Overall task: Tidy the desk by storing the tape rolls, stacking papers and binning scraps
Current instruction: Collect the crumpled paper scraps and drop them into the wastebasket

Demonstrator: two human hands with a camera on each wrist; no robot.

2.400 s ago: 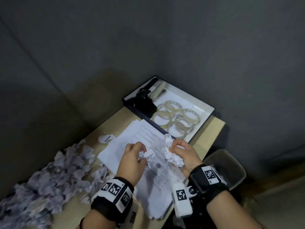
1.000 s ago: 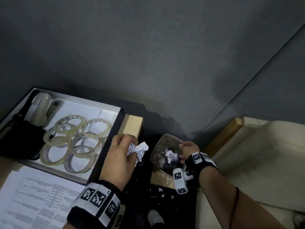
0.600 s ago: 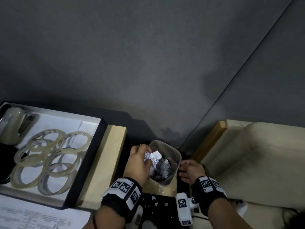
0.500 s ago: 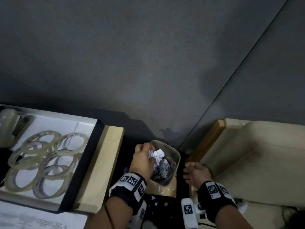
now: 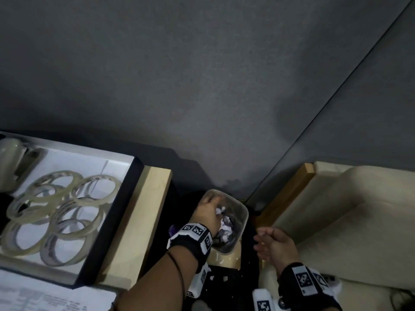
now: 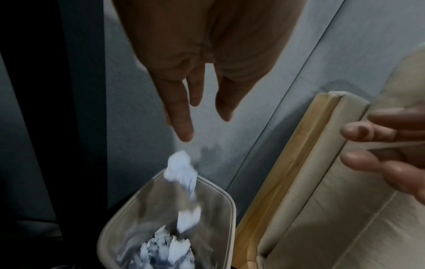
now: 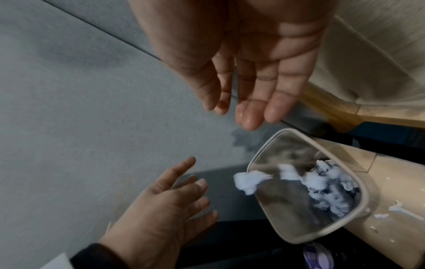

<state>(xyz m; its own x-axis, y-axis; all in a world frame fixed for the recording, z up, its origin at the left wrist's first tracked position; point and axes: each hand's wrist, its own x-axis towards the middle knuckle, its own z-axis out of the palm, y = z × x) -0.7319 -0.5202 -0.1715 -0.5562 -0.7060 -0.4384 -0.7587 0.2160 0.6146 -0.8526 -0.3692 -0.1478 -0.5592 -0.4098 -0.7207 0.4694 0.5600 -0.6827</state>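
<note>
My left hand (image 5: 207, 211) hangs over the clear bin (image 5: 241, 232), fingers straight and empty (image 6: 202, 116). A crumpled white scrap (image 6: 181, 171) falls from it into the bin (image 6: 227, 205), above the scraps (image 6: 165, 249) lying at the bottom. My right hand (image 5: 272, 243) hovers to the right of the bin, open and empty (image 7: 239, 105). In the right wrist view the falling scrap (image 7: 249, 180) is at the bin's rim (image 7: 365, 198). Several tape rolls (image 5: 56, 216) lie in the black-edged box (image 5: 116, 223) on the desk.
A stack of printed papers (image 5: 45, 295) lies on the wooden desk (image 5: 143, 212) at lower left. A tape dispenser (image 5: 11, 162) sits in the box. A cream sofa (image 5: 350, 221) stands to the right of the bin. Small paper bits (image 5: 215, 277) dot the dark floor.
Both hands carried scraps from the desk to the bin. The right hand dropped its scrap and drew back. The left hand has just opened and its scrap is falling in.
</note>
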